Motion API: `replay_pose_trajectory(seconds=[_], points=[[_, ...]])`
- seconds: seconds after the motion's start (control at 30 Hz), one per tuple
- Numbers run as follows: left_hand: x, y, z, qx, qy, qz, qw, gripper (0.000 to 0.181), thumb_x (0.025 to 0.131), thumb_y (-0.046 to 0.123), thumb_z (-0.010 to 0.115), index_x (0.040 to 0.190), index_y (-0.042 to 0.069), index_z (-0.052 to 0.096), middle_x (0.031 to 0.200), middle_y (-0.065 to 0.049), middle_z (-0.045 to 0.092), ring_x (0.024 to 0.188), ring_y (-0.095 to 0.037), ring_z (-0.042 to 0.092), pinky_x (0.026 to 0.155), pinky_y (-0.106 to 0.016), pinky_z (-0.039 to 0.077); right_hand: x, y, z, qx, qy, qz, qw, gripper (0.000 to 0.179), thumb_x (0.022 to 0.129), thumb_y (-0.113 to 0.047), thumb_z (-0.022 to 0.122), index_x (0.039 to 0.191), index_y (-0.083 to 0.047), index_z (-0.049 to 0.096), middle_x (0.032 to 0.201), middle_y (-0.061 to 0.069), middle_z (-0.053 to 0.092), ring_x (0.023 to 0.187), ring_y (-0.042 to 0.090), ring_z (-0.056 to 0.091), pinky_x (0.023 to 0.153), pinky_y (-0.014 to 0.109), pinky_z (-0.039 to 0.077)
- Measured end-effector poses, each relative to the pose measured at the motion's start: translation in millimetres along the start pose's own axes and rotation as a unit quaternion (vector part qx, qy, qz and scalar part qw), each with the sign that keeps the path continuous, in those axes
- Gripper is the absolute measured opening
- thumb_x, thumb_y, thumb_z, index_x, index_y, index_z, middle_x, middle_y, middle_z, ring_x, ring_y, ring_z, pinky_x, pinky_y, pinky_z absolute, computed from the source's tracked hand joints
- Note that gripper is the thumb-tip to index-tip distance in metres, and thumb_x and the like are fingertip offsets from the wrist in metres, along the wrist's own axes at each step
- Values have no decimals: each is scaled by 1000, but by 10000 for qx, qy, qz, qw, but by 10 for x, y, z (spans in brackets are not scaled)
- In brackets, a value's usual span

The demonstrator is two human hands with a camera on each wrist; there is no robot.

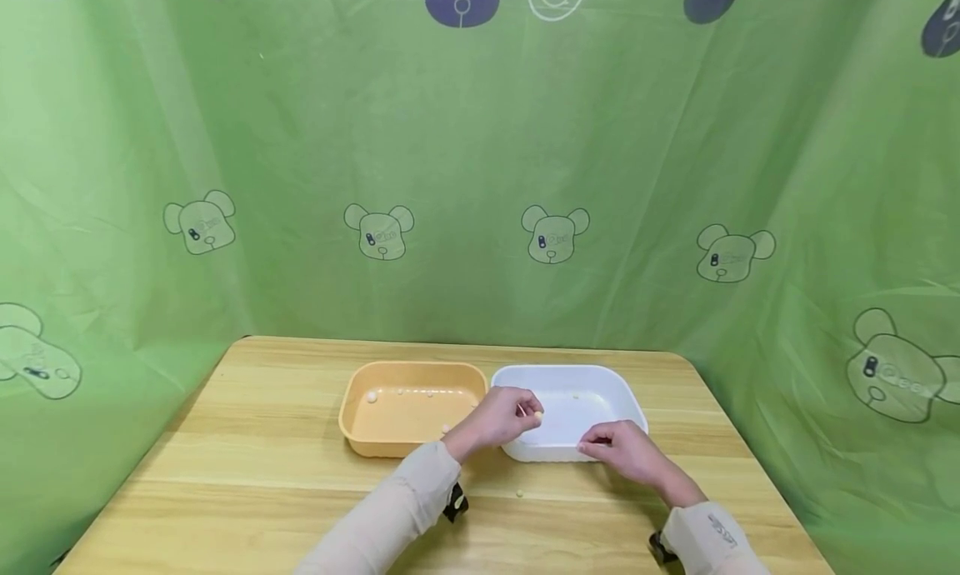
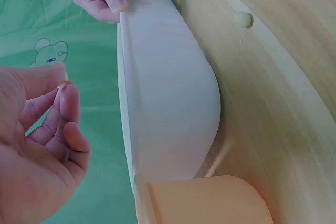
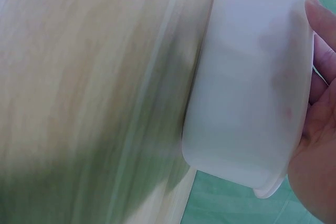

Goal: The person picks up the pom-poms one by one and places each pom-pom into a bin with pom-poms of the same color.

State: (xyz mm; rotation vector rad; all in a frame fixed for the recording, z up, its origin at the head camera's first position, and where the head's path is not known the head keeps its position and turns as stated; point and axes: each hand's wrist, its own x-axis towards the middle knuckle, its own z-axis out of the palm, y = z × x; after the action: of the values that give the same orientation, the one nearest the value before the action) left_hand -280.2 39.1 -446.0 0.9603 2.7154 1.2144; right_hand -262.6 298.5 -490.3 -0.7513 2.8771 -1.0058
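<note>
My left hand (image 1: 498, 417) hovers over the left side of a white plastic basin (image 1: 558, 453). Between thumb and forefinger it pinches a small pale yellow ball (image 1: 538, 414), mostly covered by the fingertips in the left wrist view. At the basin's near right edge is my right hand (image 1: 624, 452). In the right wrist view its thumb (image 3: 321, 17) lies at the rim on the outer side, with the other fingers over the inner side, gripping the rim. A tiny yellowish piece (image 1: 576, 397) lies inside the white basin.
An orange basin (image 1: 386, 450) stands to the left, against the white one, with several small pale pieces in it, the largest a whitish ball (image 1: 372, 397). One small yellowish ball (image 1: 519, 493) lies on the wooden table (image 1: 247, 442) in front. Green curtain (image 1: 465, 300) surrounds the table.
</note>
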Motion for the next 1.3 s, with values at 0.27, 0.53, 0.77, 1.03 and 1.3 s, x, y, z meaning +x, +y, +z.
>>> replay_pose_trajectory(seconds=[0.27, 0.53, 0.77, 1.03, 1.3], points=[[120, 2, 57, 278, -47, -49, 9996, 9, 83, 13, 69, 92, 11, 70, 77, 9, 63, 70, -1, 55, 65, -15, 44, -1, -1, -9, 3, -34, 18, 10000, 19, 89, -33, 66, 85, -16, 72, 78, -8, 67, 70, 3, 56, 64, 24, 48], [204, -27, 103, 352, -85, -214, 9991, 8, 82, 13, 71, 90, 10, 70, 75, 8, 64, 68, -1, 55, 66, -14, 44, 13, 8, -6, -2, 20, -123, 9999, 16, 89, -29, 66, 84, -15, 72, 78, -8, 68, 69, 3, 56, 64, 24, 48], [208, -69, 128, 340, -130, -290, 9989, 7, 81, 12, 73, 87, 10, 70, 74, 8, 63, 67, -1, 54, 65, -14, 44, 7, 19, 0, 13, 18, -101, 9999, 18, 89, -32, 66, 85, -15, 72, 78, -9, 67, 70, 2, 56, 64, 24, 48], [221, -92, 147, 304, -102, -346, 9989, 4, 83, 10, 71, 87, 8, 72, 74, 6, 65, 67, -1, 56, 63, -14, 45, -7, 6, -1, 51, 50, -114, 9999, 16, 88, -29, 67, 84, -14, 72, 79, -8, 68, 70, 3, 57, 65, 24, 49], [252, -75, 149, 359, 85, -266, 9990, 5, 83, 13, 72, 83, 8, 71, 71, 6, 64, 63, -2, 55, 60, -14, 45, -10, 27, 2, 58, 21, -93, 9999, 17, 88, -33, 66, 85, -17, 72, 79, -11, 67, 71, 3, 57, 66, 24, 49]])
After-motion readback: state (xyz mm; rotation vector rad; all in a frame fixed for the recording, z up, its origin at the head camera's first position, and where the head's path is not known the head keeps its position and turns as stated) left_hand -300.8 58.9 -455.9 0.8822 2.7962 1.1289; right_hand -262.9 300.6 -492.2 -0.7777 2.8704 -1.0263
